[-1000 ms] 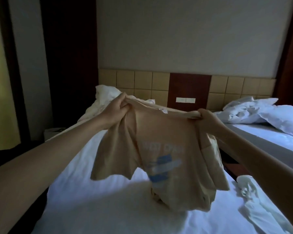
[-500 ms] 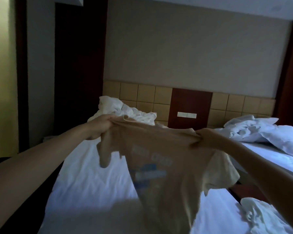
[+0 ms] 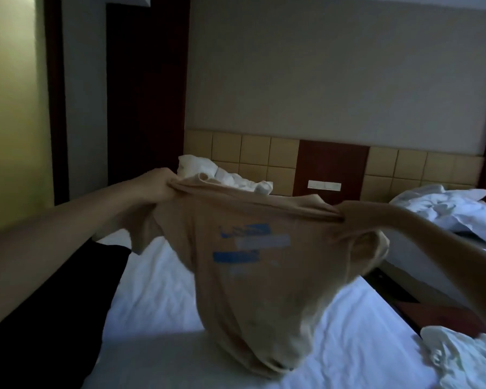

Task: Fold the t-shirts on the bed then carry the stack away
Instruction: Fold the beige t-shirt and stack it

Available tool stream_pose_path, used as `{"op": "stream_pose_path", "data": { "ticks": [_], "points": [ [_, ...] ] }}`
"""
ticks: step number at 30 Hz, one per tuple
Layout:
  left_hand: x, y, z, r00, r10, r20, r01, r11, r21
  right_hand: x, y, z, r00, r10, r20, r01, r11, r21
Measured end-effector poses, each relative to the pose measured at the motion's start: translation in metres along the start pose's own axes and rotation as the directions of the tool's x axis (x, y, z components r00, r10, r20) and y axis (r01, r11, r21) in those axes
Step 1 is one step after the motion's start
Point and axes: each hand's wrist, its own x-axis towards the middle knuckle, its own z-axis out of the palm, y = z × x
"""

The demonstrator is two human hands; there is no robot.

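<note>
While the hem is bunched on the sheet toward the near edge of the bed (image 3: 157, 290), the beige t-shirt (image 3: 253, 262) is hung by its shoulders, so its long axis is run downward from the hands to the mattress and its shoulder line is stretched left to right. A laying-down move is judged to turn on that hang: the body lies below both hands. At the near right corner one crumpled white garment (image 3: 460, 357) is seen; whether it is a t-shirt cannot be told. One shoulder is pinched in the curled fingers of the left hand (image 3: 157, 183), held higher, the other in the right hand (image 3: 359, 213). Farther off, white bedding (image 3: 208, 172) is heaped at the head edge. One beige t-shirt and two hands are counted.
</note>
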Motion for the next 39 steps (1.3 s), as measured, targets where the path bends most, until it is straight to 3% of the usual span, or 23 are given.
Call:
{"op": "stream_pose_path", "data": {
  "ticks": [2,3,5,7,9,11,12,13,14,15,16,17,18,19,21,23,24,27,29,32,34,37,39],
  "points": [
    [-0.002,-0.004,0.003,1.000,0.011,0.011,-0.008,0.968,-0.252,0.007,-0.004,0.010,0.999,0.030,-0.017,-0.033,0.983,-0.181],
    [-0.004,-0.006,0.007,1.000,0.021,0.023,-0.012,0.935,-0.354,0.011,-0.003,0.014,0.997,0.011,-0.074,-0.021,0.991,-0.129],
    [-0.009,-0.006,0.015,0.997,0.008,0.073,0.028,0.874,-0.486,0.015,0.005,0.019,0.979,0.078,-0.190,-0.012,0.945,0.326],
    [-0.011,-0.006,0.014,0.994,0.029,0.107,0.017,0.913,-0.408,0.010,0.005,0.022,0.980,0.113,-0.166,0.046,0.679,0.733],
    [-0.015,-0.003,0.007,0.989,0.093,0.115,-0.056,0.956,-0.287,0.006,0.003,0.022,0.982,0.089,-0.169,0.109,0.470,0.876],
    [-0.018,0.004,-0.002,0.974,0.130,0.185,-0.092,0.975,-0.201,0.001,-0.001,0.011,0.975,0.012,-0.222,0.204,0.351,0.914],
    [-0.017,0.006,-0.005,0.970,0.126,0.208,-0.122,0.992,-0.030,-0.001,0.000,0.005,0.973,-0.061,-0.222,0.229,0.351,0.908],
    [-0.017,0.008,-0.005,0.974,0.098,0.202,-0.145,0.961,0.236,-0.003,-0.001,-0.002,0.973,-0.138,-0.187,0.230,0.452,0.862],
    [-0.016,0.011,-0.004,0.985,0.083,0.150,-0.145,0.870,0.471,-0.001,-0.001,-0.006,0.974,-0.179,-0.135,0.220,0.648,0.729],
    [-0.016,0.013,-0.001,0.992,0.108,0.068,-0.127,0.790,0.600,0.001,-0.006,-0.008,0.983,-0.167,-0.077,0.184,0.859,0.477],
    [-0.014,0.012,0.003,0.993,0.116,-0.003,-0.089,0.774,0.627,0.006,-0.010,-0.007,0.995,-0.085,-0.054,0.093,0.983,0.158],
    [-0.012,0.012,0.006,0.993,0.109,-0.054,-0.059,0.822,0.567,0.014,-0.012,-0.006,0.996,-0.007,-0.093,-0.004,0.993,-0.118],
    [-0.010,0.010,0.008,0.994,0.087,-0.070,-0.044,0.882,0.468,0.019,-0.015,-0.004,0.985,0.060,-0.160,-0.102,0.957,-0.271],
    [-0.008,0.007,0.010,0.994,0.081,-0.078,-0.049,0.936,0.349,0.023,-0.017,-0.001,0.965,0.107,-0.239,-0.180,0.934,-0.307],
    [-0.004,0.003,0.010,0.989,0.104,-0.106,-0.094,0.990,0.101,0.027,-0.016,0.000,0.922,0.092,-0.377,-0.170,0.969,-0.178],
    [-0.007,0.007,0.008,0.988,0.117,-0.101,-0.129,0.983,-0.129,0.026,-0.012,-0.004,0.898,0.073,-0.433,-0.018,0.991,0.131],
    [-0.008,0.009,0.005,0.989,0.130,-0.078,-0.144,0.965,-0.218,0.022,-0.011,-0.005,0.896,0.073,-0.437,0.063,0.955,0.288],
    [-0.013,0.012,-0.007,0.981,0.186,0.059,-0.165,0.950,-0.264,0.011,-0.009,-0.006,0.934,0.019,-0.357,0.179,0.839,0.514],
    [-0.016,0.007,-0.013,0.974,0.180,0.136,-0.156,0.973,-0.169,0.009,-0.002,-0.004,0.957,-0.049,-0.284,0.179,0.874,0.451],
    [-0.016,0.002,-0.011,0.963,0.098,0.251,-0.140,0.978,0.156,0.011,0.003,0.002,0.985,-0.109,-0.136,0.126,0.984,0.127],
    [-0.018,0.005,0.001,0.964,-0.014,0.267,-0.072,0.949,0.307,0.018,0.004,0.012,0.996,-0.084,-0.022,0.084,0.996,-0.037],
    [-0.013,-0.001,0.014,0.952,0.014,0.307,-0.087,0.971,0.223,0.027,0.008,0.026,1.000,-0.030,-0.005,0.030,0.999,-0.013],
    [-0.014,-0.006,0.012,0.937,0.087,0.338,-0.129,0.986,0.103,0.027,0.011,0.033,1.000,-0.003,-0.021,0.007,0.982,0.189]
  ]
}}
